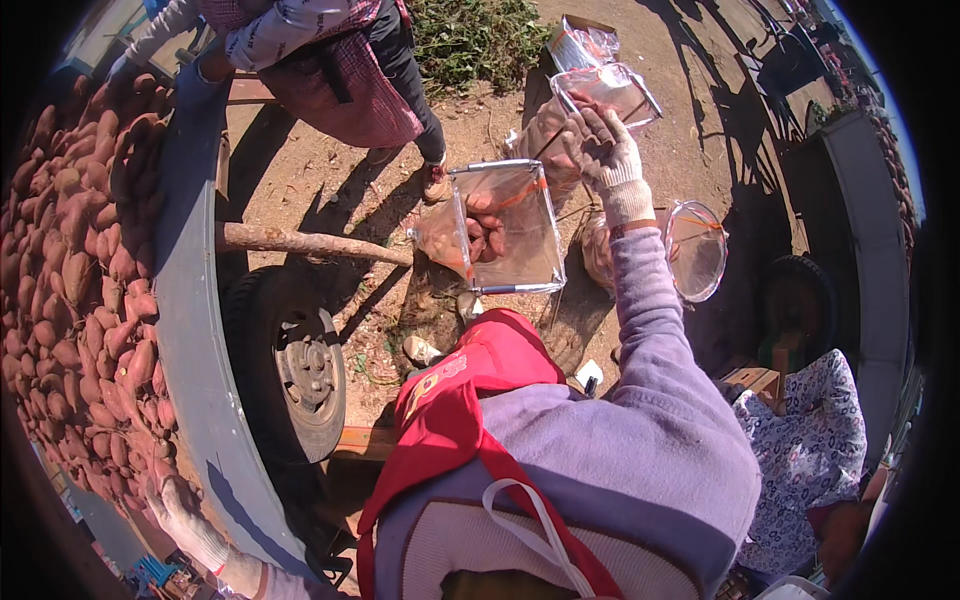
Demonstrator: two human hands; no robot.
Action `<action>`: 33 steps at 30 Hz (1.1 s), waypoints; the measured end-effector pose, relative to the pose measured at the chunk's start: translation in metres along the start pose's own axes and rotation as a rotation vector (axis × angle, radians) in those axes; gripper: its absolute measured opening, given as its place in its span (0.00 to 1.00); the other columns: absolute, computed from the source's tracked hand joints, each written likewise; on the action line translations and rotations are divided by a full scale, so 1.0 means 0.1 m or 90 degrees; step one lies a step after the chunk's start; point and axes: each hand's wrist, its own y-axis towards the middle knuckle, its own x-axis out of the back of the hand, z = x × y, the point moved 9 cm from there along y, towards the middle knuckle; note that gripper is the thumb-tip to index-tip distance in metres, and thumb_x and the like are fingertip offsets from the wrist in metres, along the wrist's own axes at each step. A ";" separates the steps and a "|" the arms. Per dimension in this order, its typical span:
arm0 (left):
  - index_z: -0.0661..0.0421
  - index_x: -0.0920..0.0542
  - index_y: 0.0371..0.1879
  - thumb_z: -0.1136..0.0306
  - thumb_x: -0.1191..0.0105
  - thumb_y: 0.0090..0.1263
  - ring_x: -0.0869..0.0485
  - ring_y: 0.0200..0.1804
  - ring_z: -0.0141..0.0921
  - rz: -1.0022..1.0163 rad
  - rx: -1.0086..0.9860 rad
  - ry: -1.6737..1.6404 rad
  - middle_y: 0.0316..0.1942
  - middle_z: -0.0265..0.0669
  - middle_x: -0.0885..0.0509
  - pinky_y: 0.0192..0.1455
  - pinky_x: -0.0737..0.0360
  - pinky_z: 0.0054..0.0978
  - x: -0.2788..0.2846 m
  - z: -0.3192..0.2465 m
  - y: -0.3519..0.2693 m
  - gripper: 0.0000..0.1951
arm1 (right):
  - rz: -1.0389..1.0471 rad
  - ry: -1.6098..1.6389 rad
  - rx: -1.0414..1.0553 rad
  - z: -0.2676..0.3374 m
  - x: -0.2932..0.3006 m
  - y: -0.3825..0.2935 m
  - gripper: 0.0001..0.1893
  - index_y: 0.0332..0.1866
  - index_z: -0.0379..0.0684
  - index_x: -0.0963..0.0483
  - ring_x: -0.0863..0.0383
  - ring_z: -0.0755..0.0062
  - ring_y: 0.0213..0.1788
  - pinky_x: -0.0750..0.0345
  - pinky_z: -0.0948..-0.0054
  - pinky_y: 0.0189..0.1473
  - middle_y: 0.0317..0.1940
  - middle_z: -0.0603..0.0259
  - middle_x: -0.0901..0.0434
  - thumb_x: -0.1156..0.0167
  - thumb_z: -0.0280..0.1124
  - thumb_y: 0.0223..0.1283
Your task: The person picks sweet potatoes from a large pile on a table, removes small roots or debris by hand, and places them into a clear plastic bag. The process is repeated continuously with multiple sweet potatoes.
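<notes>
My right hand (602,148), in a pale knitted work glove, reaches out over a clear plastic bag held on a square frame (626,90). Its fingers are apart, and I see nothing gripped in them; reddish sweet potatoes show in the bag just beyond. My left hand (184,521), gloved too, rests at the near edge of a heap of sweet potatoes (75,277). Whether it grips one is unclear. Between my arms stands another square-framed plastic bag (517,225) with several sweet potatoes (486,234) inside. A round-framed bag (697,251) is partly behind my right forearm.
A grey metal truck-bed side (187,247) borders the heap, above a wheel (304,364). A wooden pole (315,244) juts towards the middle bag. Another person (337,82) stands by the heap. Behind are a box with plastic (585,43) and green vines (476,45).
</notes>
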 end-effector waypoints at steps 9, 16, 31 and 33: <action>0.60 0.22 0.56 0.68 0.50 0.76 0.16 0.50 0.34 0.358 -0.259 0.047 0.50 0.41 0.17 0.56 0.22 0.28 -2.50 -0.60 -0.99 0.14 | 0.496 -0.100 -0.580 -3.22 -1.67 -2.32 0.28 0.72 0.43 0.37 0.26 0.57 0.64 0.27 0.56 0.67 0.63 0.52 0.27 0.45 0.46 0.73; 0.46 0.20 0.57 0.54 0.48 0.72 0.14 0.48 0.40 0.612 -0.124 0.313 0.45 0.40 0.13 0.53 0.19 0.39 -2.15 -0.25 -1.03 0.19 | 0.272 -0.300 -0.554 -3.43 -1.03 -1.83 0.19 0.39 0.45 0.24 0.20 0.74 0.27 0.19 0.72 0.27 0.28 0.68 0.19 0.46 0.51 0.73; 0.51 0.30 0.68 0.48 0.39 0.60 0.23 0.61 0.52 -0.182 0.087 0.648 0.58 0.56 0.23 0.63 0.25 0.47 1.72 2.11 1.18 0.37 | 0.907 -1.390 0.369 -3.65 -1.29 -1.97 0.16 0.55 0.40 0.25 0.19 0.61 0.25 0.23 0.64 0.28 0.29 0.50 0.19 0.47 0.40 0.73; 0.52 0.30 0.68 0.48 0.39 0.59 0.22 0.61 0.51 -0.115 0.104 0.554 0.60 0.54 0.25 0.62 0.24 0.45 1.55 2.05 1.29 0.37 | 0.503 -1.195 -0.260 -3.62 -1.11 -1.83 0.15 0.55 0.41 0.25 0.21 0.67 0.21 0.25 0.67 0.25 0.25 0.54 0.20 0.48 0.39 0.73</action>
